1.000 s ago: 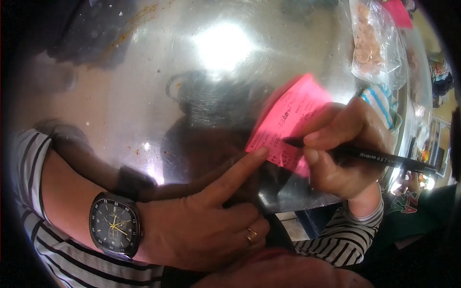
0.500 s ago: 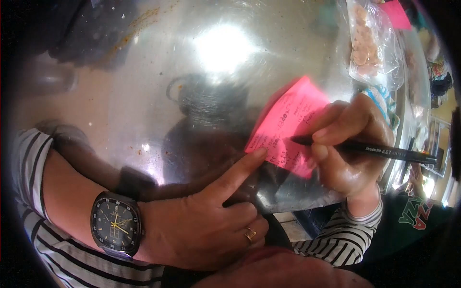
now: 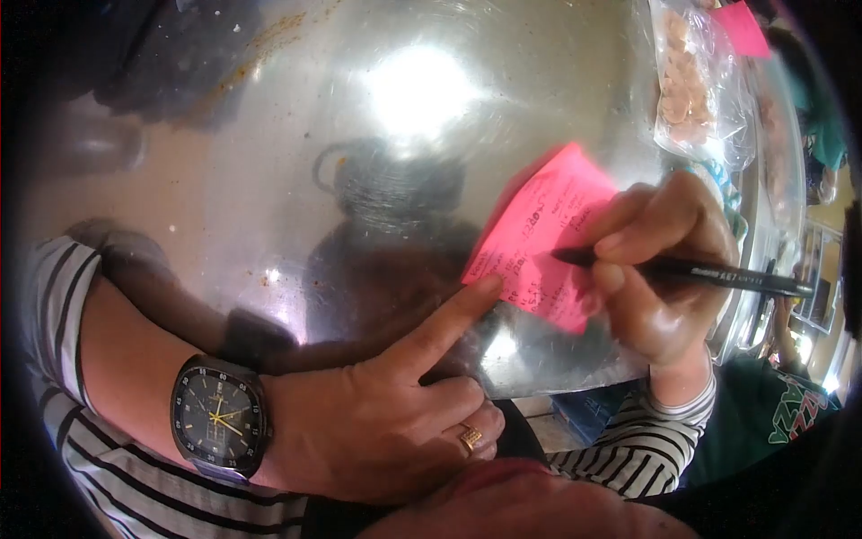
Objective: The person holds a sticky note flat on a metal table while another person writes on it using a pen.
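My right hand [image 3: 664, 265] grips a black ballpoint pen [image 3: 718, 271] between thumb and fingers, its tip over the handwriting on a pink sticky note [image 3: 539, 238]. The note appears to lie on a pad, tilted on a shiny metal tabletop [image 3: 260, 171], and bears several lines of dark writing. One stretched finger of my left hand [image 3: 395, 404] presses the note's lower left corner, while the other visible fingers curl loosely. A ring and a black wristwatch [image 3: 218, 418] are on this hand and wrist.
A clear plastic bag [image 3: 687, 99] of brownish pieces lies at the upper right, with another pink paper [image 3: 742, 29] beside it. Behind my right hand is a striped cloth [image 3: 725, 184]. Someone in green clothing [image 3: 819, 108] stands at the far right.
The pen tip has shifted slightly up and to the right over the note, with my right hand. My left fingertip stays at the corner. A person has come into view at the right.
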### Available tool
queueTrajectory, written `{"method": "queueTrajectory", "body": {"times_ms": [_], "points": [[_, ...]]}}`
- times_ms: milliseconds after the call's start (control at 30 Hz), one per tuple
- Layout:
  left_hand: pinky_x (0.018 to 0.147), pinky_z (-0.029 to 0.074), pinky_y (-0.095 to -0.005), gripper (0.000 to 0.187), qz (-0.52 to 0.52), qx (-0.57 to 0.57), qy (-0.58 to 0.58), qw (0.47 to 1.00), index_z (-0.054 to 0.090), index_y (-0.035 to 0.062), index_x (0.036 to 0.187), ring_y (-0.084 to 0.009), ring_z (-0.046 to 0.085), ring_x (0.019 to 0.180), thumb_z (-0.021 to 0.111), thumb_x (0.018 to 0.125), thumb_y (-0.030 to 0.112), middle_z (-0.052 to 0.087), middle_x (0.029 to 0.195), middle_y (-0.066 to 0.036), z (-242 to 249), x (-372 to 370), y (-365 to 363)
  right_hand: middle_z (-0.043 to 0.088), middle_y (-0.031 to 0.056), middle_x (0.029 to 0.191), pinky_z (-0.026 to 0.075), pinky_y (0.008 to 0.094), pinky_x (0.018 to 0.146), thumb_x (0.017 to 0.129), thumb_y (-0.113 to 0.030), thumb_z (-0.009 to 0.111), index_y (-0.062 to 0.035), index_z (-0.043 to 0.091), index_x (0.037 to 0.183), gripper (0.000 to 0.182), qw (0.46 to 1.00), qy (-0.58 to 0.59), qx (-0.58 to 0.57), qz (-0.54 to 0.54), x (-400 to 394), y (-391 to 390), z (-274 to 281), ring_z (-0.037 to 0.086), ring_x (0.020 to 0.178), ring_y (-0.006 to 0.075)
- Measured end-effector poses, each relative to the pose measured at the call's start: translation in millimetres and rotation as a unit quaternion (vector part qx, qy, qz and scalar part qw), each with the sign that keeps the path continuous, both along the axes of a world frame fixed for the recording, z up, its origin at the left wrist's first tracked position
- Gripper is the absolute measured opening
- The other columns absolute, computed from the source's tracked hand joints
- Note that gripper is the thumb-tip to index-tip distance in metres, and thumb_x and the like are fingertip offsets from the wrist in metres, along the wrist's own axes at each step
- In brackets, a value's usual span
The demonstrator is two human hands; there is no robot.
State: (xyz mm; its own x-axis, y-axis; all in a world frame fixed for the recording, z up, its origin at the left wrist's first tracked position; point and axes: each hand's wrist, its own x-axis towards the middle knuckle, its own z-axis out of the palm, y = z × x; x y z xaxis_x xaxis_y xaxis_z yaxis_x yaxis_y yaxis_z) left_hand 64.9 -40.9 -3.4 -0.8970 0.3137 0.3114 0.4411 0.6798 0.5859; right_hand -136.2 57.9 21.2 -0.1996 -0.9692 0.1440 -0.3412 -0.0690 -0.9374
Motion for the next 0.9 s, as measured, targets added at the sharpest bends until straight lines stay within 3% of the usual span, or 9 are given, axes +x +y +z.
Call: {"method": "queueTrajectory", "body": {"times_ms": [200, 333, 433, 533, 733, 900], "points": [[0.103, 0.026, -0.0647, 0.009, -0.006, -0.027, -0.009, 1.000, 0.057, 0.0094, 0.070, -0.0045, 0.040, 0.055, 0.059, 0.078, 0.014, 0.040, 0.069, 0.005, 1.3, 0.1, 0.6, 0.055, 0.0139, 0.067, 0.042, 0.0196, 0.041, 0.074, -0.006, 0.067, -0.0024, 0.046, 0.079, 0.021, 0.996, -0.066, 0.022, -0.062, 3.3, 0.9, 5.2, 0.050, 0.045, 0.0110], [0.103, 0.027, -0.0641, 0.013, -0.001, -0.006, -0.016, 1.000, 0.056, 0.0088, 0.066, -0.0055, 0.039, 0.054, 0.059, 0.078, 0.015, 0.037, 0.066, 0.004, 3.2, -1.7, -1.6, 0.055, 0.0131, 0.067, 0.041, 0.0190, 0.040, 0.074, -0.006, 0.067, -0.0027, 0.046, 0.079, 0.022, 0.998, -0.042, -0.010, -0.041, 0.0, 1.8, 0.7, 0.049, 0.044, 0.0107], [0.103, 0.027, -0.0637, 0.016, 0.011, 0.010, -0.014, 1.000, 0.054, 0.0085, 0.063, -0.0065, 0.037, 0.053, 0.060, 0.077, 0.014, 0.033, 0.063, 0.003, 0.3, -1.2, 2.9, 0.054, 0.0122, 0.066, 0.041, 0.0183, 0.040, 0.074, -0.007, 0.067, -0.0028, 0.047, 0.079, 0.022, 0.993, -0.084, 0.018, -0.082, 4.3, 2.6, 4.9, 0.048, 0.043, 0.0102], [0.103, 0.027, -0.0636, 0.017, 0.026, 0.029, 0.001, 0.999, 0.054, 0.0082, 0.062, -0.0071, 0.037, 0.052, 0.060, 0.076, 0.013, 0.032, 0.062, 0.003, -3.2, -0.4, 5.3, 0.053, 0.0120, 0.065, 0.041, 0.0177, 0.039, 0.075, -0.007, 0.067, -0.0027, 0.047, 0.080, 0.021, 0.996, -0.068, 0.015, -0.058, 0.8, 2.5, 4.1, 0.048, 0.043, 0.0093], [0.103, 0.027, -0.0637, 0.014, 0.019, 0.021, -0.005, 1.000, 0.055, 0.0085, 0.063, -0.0068, 0.037, 0.052, 0.061, 0.075, 0.013, 0.035, 0.065, 0.003, -2.1, 1.1, 4.1, 0.055, 0.0111, 0.064, 0.041, 0.0188, 0.041, 0.077, -0.009, 0.069, -0.0018, 0.047, 0.078, 0.023, 0.993, 0.107, -0.030, 0.044, 0.1, 3.8, 2.9, 0.052, 0.047, 0.0105], [0.103, 0.029, -0.0630, 0.012, 0.024, 0.012, -0.002, 1.000, 0.056, 0.0094, 0.063, -0.0062, 0.038, 0.053, 0.060, 0.073, 0.016, 0.039, 0.068, 0.004, -1.4, 2.1, 4.8, 0.061, 0.0148, 0.068, 0.038, 0.0198, 0.042, 0.074, 0.000, 0.065, 0.0006, 0.050, 0.079, 0.016, 0.988, 0.112, -0.015, 0.105, 2.0, 2.3, 6.1, 0.052, 0.050, 0.0092]]}}
